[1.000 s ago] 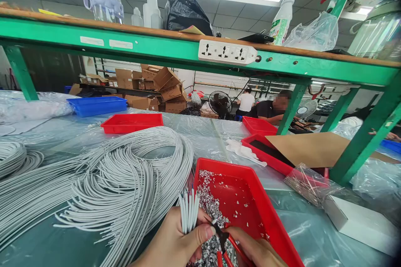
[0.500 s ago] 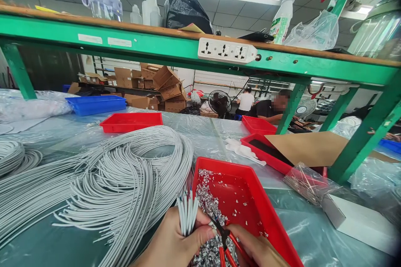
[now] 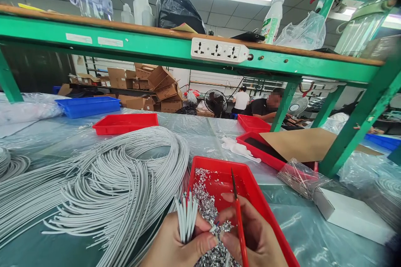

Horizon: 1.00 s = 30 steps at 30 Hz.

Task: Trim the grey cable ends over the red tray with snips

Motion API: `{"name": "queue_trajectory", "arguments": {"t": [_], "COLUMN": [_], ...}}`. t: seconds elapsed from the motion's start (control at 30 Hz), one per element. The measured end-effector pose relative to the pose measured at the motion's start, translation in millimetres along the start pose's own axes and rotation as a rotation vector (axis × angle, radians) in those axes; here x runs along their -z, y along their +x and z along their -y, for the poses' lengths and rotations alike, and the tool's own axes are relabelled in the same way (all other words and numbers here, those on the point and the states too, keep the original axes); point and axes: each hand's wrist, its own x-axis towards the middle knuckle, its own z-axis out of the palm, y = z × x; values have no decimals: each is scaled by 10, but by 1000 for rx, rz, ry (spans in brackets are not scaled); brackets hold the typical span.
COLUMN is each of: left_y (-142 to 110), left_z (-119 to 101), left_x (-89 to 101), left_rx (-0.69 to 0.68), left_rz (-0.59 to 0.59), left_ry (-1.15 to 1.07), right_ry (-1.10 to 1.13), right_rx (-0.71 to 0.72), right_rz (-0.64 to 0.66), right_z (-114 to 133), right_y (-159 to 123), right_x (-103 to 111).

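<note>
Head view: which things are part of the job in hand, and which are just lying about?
In use: left hand gripping wire ends; right hand holding cutters; scrap tray; wire pile.
Lying about: blue tray, cardboard, white box.

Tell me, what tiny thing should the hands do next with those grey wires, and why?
Probably bring the red-handled cutter back down to the wire ends. The right hand holds it pointing up, away from them, while the left hand grips the bunch over the red tray of silvery scraps.
</note>
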Motion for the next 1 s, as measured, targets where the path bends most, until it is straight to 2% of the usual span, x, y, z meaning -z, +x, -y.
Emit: {"name": "queue_trajectory", "arguments": {"t": [0.13, 0.33, 0.53, 0.63, 0.73, 0.77, 0.87, 0.93, 1.0], "left_y": [19, 28, 63, 107, 124, 116, 59, 16, -9], "left_z": [21, -52, 22, 111, 159, 163, 170, 194, 227], "left_x": [-22, -25, 11, 22, 9, -3, -60, -105, -140], "left_rx": [8, 21, 19, 73, 98, 133, 332, 415, 446], "left_rz": [64, 98, 170, 345, 536, 567, 557, 456, 331], "left_ry": [23, -59, -103, -194, -375, -439, -605, -652, -640], "right_ry": [11, -60, -106, -88, -56, -56, -88, -94, -125], "right_rx": [9, 2, 22, 17, 0, -3, -8, 19, 66], "right_rz": [-1, -104, -68, -16, 21, 17, 47, 74, 36], "right_z": [2, 57, 74, 69, 39, 22, -24, -28, -2], "right_y": [17, 4, 4, 1, 28, 46, 110, 128, 106], "right_x": [-68, -74, -58, -45, 1, 26, 114, 163, 201]}}
